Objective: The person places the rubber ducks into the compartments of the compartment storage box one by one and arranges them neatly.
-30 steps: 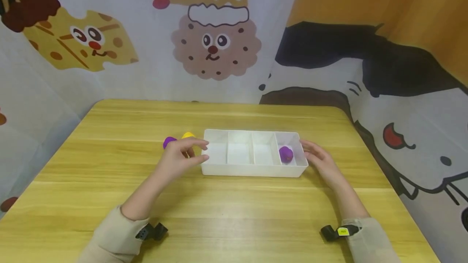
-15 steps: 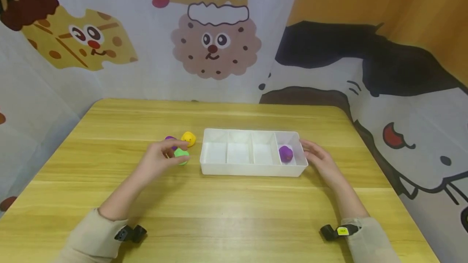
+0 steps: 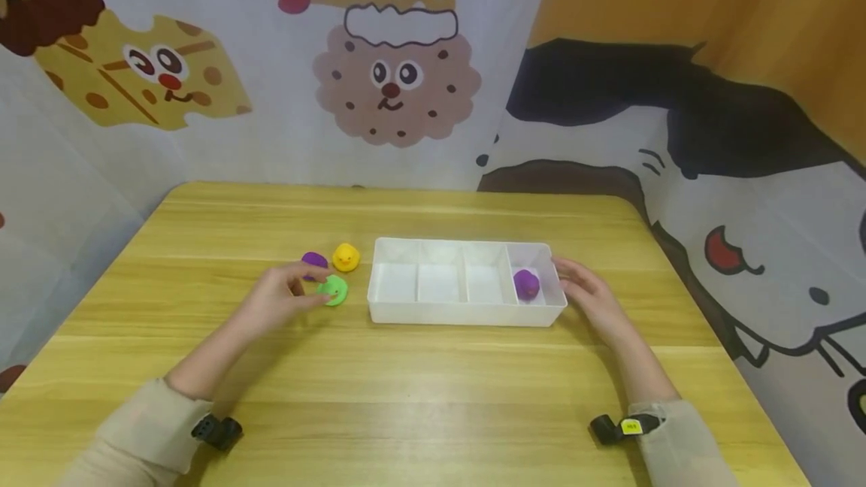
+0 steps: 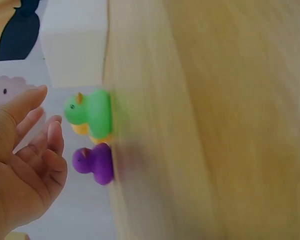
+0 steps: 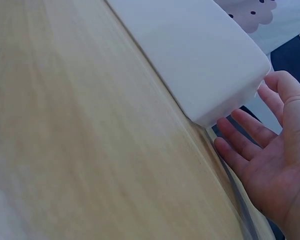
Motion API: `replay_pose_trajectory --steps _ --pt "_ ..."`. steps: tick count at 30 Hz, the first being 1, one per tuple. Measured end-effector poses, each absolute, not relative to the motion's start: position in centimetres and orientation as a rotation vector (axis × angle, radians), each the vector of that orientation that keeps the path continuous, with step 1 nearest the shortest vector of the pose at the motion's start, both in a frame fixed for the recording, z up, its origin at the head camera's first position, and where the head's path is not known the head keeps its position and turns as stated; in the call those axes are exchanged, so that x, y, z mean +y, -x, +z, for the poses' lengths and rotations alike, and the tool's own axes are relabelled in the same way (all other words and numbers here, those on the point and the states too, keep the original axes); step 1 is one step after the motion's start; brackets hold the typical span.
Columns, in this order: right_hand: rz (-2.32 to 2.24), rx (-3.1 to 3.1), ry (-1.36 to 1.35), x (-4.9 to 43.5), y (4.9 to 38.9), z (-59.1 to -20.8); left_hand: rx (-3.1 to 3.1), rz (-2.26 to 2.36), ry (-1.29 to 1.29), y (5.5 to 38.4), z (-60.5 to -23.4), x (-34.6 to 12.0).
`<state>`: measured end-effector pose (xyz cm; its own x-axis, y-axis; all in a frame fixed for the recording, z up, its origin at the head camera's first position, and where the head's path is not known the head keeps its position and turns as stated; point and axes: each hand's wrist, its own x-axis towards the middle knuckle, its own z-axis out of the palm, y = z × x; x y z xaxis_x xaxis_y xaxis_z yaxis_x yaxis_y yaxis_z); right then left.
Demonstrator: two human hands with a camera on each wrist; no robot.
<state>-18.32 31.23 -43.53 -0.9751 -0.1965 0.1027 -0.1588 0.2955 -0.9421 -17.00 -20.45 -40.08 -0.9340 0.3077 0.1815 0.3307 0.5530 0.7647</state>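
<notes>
My left hand (image 3: 277, 295) hovers just left of a green rubber duck (image 3: 336, 291), thumb and fingers parted, holding nothing. In the left wrist view a gap shows between the hand (image 4: 30, 160) and the green duck (image 4: 97, 112). A purple duck (image 3: 313, 261), partly behind the fingers, and a yellow duck (image 3: 346, 257) stand beside it. My right hand (image 3: 591, 297) rests at the right end of a white divided box (image 3: 467, 314), its fingers loosely bent; the thumb seems to touch the edge. Another purple duck (image 3: 526, 285) lies in the box's rightmost compartment.
The wooden table (image 3: 419, 397) carries the box and the ducks. Behind it hangs a cloth (image 3: 271, 149) printed with cartoon figures, which also runs along both sides. Small black cameras (image 3: 218, 433) are strapped to both wrists.
My left hand has moved left from the box's left end to the green duck, uncovering the green and yellow ducks. The right hand has stayed at the box, which has hardly moved.
</notes>
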Motion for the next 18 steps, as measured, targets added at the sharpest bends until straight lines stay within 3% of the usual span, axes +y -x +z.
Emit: replay_pose_trajectory --steps 18 --pt "-1.807 2.506 0.333 31.3 18.3 -43.5 -2.793 -1.387 0.661 18.5 -41.9 -21.5"
